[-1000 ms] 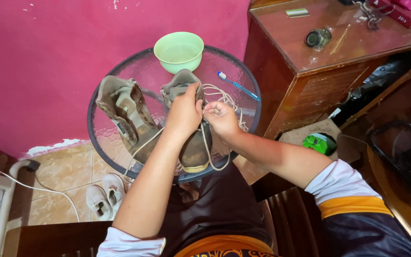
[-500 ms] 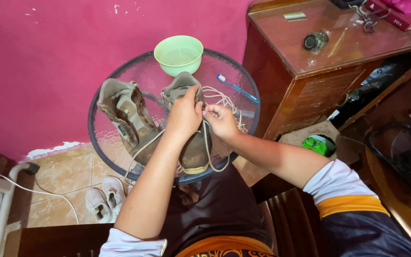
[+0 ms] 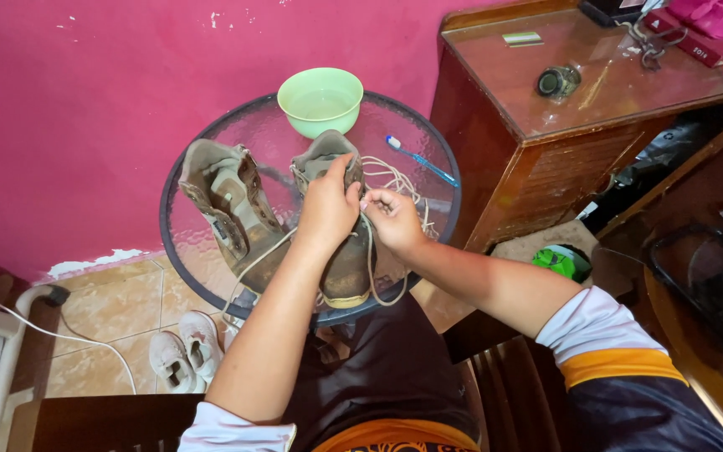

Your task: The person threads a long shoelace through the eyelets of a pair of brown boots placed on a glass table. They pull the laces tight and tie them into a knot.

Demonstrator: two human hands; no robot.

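Currently, at the left edge of the round glass surface [image 3: 211, 276] lies one worn tan boot [image 3: 226, 209], tongue pulled open, laces gone or slack; no hand touches it. Beside it, near the middle and reaching to the near edge, stands the second boot [image 3: 346, 266], toe toward the person. Left hand [image 3: 328, 209] is clamped over this boot's upper, fingers curled round the collar, steadying it. Right hand [image 3: 391, 219], just beside the left, pinches a pale lace [image 3: 370, 268] between thumb and fingers; grip narrow, nearly closed on the cord. More lace lies in loose loops [image 3: 395, 180] toward the right edge.

Judgement: boot looks stiff in the sole, soft and floppy at the collar, moderately heavy; best held at the collar or heel. Lace is limp, light, apt to slip; take it close to the eyelet.

At the far edge sits a green bowl [image 3: 320, 100]; to its right, a blue toothbrush [image 3: 422, 161].
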